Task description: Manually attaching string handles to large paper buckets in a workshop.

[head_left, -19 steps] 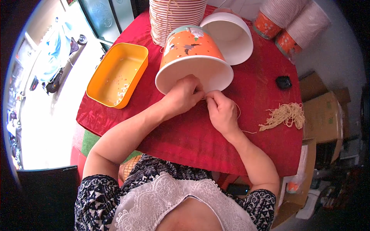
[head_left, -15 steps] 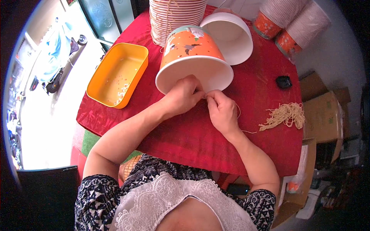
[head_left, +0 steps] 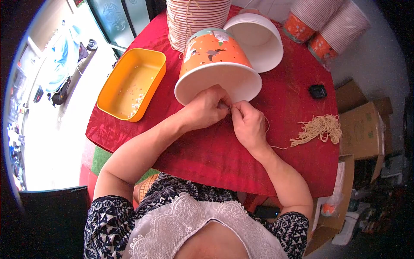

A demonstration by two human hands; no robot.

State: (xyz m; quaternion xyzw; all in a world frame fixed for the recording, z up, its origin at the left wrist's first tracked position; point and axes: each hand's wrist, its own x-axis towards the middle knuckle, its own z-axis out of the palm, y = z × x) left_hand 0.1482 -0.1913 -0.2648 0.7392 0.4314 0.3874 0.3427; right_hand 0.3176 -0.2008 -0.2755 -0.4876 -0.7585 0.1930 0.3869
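An orange paper bucket with a white rim and bat pictures lies tipped on its side, its mouth turned toward me. My left hand is at the lower rim, its fingers bent and partly inside the mouth. Beside it my right hand pinches with thumb and forefinger at the same rim spot, the two hands' fingertips nearly touching. A thin beige string trails from the right hand down to the tabletop. Both hands are closed around the string near the rim; the exact pinch point is too small to make out.
On the red-covered table stand a yellow tray with small white bits, a tall bucket stack, a white bucket on its side, a string bundle and a small black object. Cardboard boxes stand at right.
My left fingers have shifted slightly at the rim, and the bucket has moved a touch to the right. My right hand keeps its pinch in nearly the same place.
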